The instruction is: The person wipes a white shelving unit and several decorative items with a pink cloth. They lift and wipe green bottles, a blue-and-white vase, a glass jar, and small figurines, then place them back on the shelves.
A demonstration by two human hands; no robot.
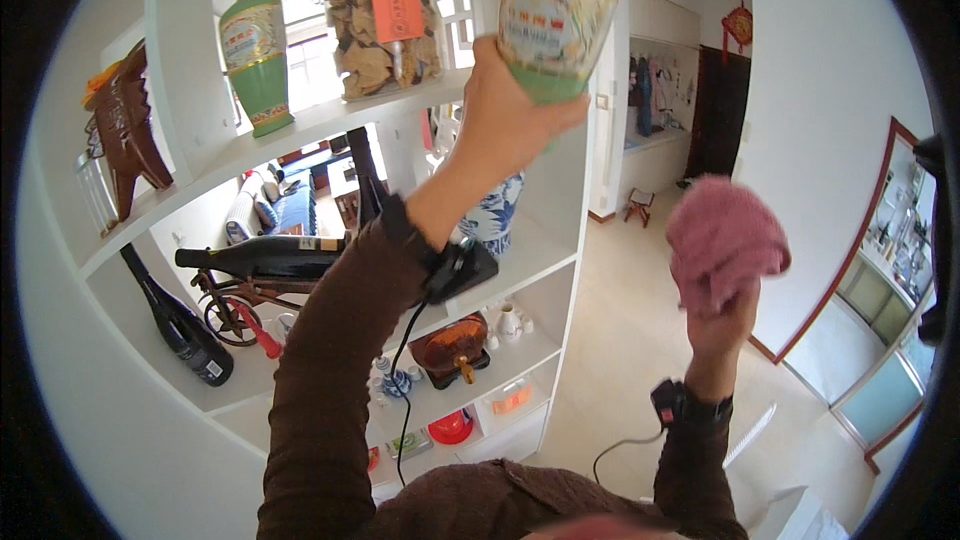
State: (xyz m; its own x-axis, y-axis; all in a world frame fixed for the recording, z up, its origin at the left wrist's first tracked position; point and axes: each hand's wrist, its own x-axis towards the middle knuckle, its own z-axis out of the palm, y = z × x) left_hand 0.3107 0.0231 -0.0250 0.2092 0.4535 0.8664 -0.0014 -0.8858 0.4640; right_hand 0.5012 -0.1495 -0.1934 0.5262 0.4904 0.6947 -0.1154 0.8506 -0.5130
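Note:
My left hand (510,125) is raised at the right end of the upper shelf, its fingers wrapped round a green bottle (558,25) with a pale decorated label and gold trim. Out to the right, away from the shelves, my right hand (722,325) grips a bunched dusty-pink cloth (727,240), which hides most of its fingers. A second, similar green bottle (257,60) stands on the upper shelf. Beside it is a clear jar (385,25) full of brown dried slices, with a red tag on its front.
Below, the white shelf unit (440,285) holds a dark bottle (270,258) on a wheeled rack, a leaning dark bottle (180,325), a blue-and-white vase (493,215) and a brown teapot-like ornament (455,345). A carved brown ornament (135,130) stands left. Cables hang from both wrists. A hallway lies to the right.

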